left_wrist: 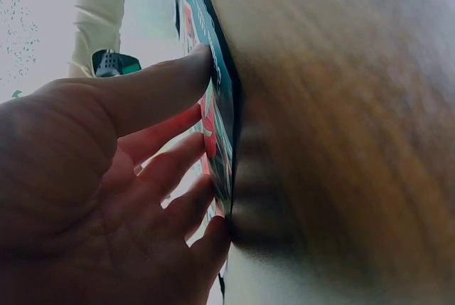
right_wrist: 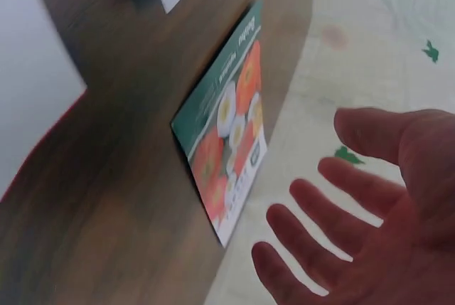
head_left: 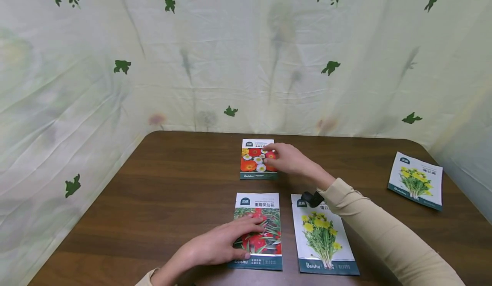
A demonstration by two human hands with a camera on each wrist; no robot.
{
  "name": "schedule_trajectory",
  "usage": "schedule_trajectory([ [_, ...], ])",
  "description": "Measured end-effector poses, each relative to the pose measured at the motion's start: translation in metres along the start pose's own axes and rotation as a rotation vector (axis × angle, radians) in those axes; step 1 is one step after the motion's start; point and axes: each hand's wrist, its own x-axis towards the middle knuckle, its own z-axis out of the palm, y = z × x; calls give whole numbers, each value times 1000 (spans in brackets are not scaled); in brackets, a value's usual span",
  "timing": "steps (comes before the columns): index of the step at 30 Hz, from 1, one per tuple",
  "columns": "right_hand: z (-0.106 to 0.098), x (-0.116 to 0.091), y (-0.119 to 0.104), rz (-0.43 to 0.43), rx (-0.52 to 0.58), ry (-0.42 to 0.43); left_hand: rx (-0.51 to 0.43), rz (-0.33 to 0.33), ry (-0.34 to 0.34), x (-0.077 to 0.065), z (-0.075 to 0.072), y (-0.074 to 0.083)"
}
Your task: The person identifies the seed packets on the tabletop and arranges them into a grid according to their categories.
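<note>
My left hand (head_left: 221,241) rests spread on a seed packet with red flowers (head_left: 265,217), its fingertips and thumb touching the front in the left wrist view. Farther back lies a smaller seed packet with orange and white flowers (head_left: 250,164). Over that packet's right side reaches my right hand (head_left: 288,158), fingers extended and apart; in the right wrist view a gap shows between the fingers (right_wrist: 309,209) and the packet. Beneath my right forearm lies a larger packet with yellow flowers (head_left: 320,239), its top right corner hidden by the sleeve.
Another yellow-flower packet (head_left: 417,179) lies slanted near the right edge of the brown wooden table (head_left: 173,183). A pale curtain printed with leaves (head_left: 230,64) hangs behind the table and along its sides.
</note>
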Motion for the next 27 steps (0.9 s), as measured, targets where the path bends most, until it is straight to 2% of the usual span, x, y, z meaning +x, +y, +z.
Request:
schedule_trajectory([
  [6,-11,-14,7,-44,33,-25,-5,-12,-4,0,0,0],
  [13,-19,-30,13,-64,1,5,-5,-12,0,0,-1,0],
  [20,-26,-49,26,-56,14,39,17,-31,0,2,0,0],
  [27,-33,-63,48,-36,17,86,35,-18,4,1,1,0],
])
